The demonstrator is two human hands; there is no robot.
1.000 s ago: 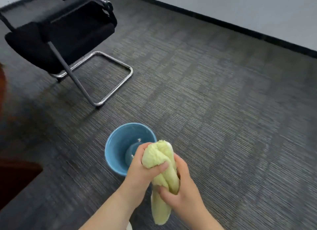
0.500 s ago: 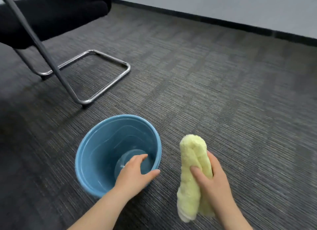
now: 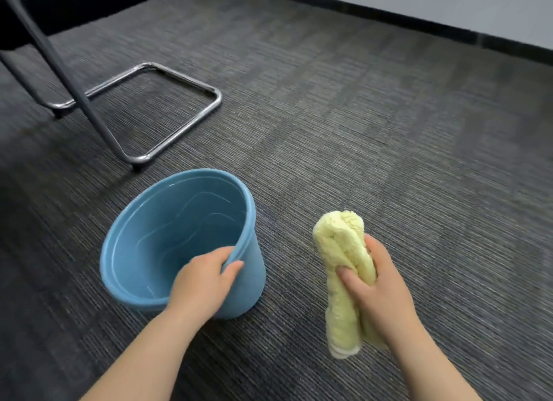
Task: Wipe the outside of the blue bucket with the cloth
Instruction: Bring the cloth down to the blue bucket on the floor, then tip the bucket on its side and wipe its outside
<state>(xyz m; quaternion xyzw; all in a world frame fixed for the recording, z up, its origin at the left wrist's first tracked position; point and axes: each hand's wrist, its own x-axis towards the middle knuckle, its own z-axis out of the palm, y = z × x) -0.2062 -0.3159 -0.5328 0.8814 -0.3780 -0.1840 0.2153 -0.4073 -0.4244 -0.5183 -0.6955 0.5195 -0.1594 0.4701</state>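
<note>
The blue bucket (image 3: 251, 269) stands on the grey carpet at lower left of centre, tilted with its mouth leaning toward the left. My left hand (image 3: 200, 284) grips its near rim, fingers inside and thumb on the outer wall. My right hand (image 3: 377, 293) holds a rolled pale-yellow cloth (image 3: 341, 251) upright, about a hand's width to the right of the bucket and not touching it. The cloth's lower end hangs below my fist.
A black chair with a chrome sled frame (image 3: 167, 113) stands behind the bucket at upper left, its nearest foot close to the bucket's far rim. A dark skirting board (image 3: 419, 26) and a pale wall run along the back. Carpet stretches to the right.
My left hand let go of the cloth, reached into the bucket and took hold of its near rim, tipping it. My right hand carried the cloth off to the right. The view came closer.
</note>
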